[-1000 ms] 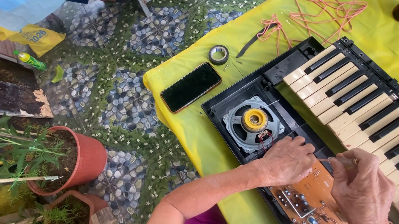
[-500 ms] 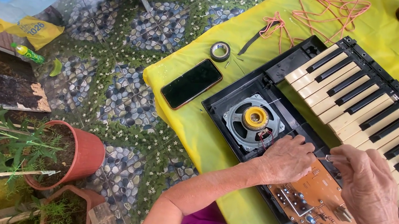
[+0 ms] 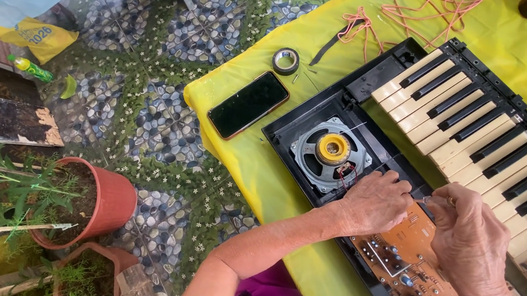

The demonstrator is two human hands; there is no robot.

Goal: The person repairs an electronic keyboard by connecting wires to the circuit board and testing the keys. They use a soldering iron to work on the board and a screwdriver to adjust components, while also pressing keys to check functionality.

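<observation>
While both hands crowd the opened keyboard on the yellow cloth, the left hand curls over the wiring beside the speaker, and the right hand pinches something small, likely a wire end. Steady fingertips suit this. The keyboard's long axis runs from far left to near right.
</observation>
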